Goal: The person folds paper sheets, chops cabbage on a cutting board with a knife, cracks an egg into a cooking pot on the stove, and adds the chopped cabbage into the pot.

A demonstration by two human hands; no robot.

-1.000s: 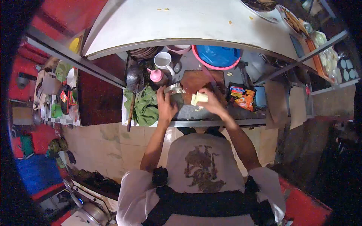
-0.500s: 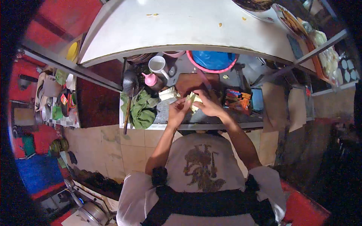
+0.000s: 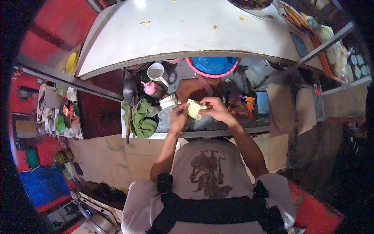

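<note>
A thin, soft, pale yellow folded piece (image 3: 194,109) is held up between my hands above the dark countertop (image 3: 166,117); its exact kind is unclear. My right hand (image 3: 217,111) pinches its right side between thumb and fingers. On the left edge, the fingertips of my left hand (image 3: 179,116) are closed. Just beyond my left hand lies a pile of similar pale folded pieces (image 3: 169,101). A brown cutting board (image 3: 187,89) lies flat behind my hands.
Left of the board stand a white mug (image 3: 156,71) and a pink-topped bottle (image 3: 149,88). A green cloth (image 3: 143,120) lies near a long-handled utensil (image 3: 129,93). Behind is a pink basin (image 3: 189,64) with blue plastic; right are printed packets (image 3: 242,103). A white shelf (image 3: 183,33) overhangs the counter.
The pale piece has been turned and opened out wider, showing more surface. My left hand has moved slightly left and down, while my right hand grips the piece's right side. The view has shifted slightly.
</note>
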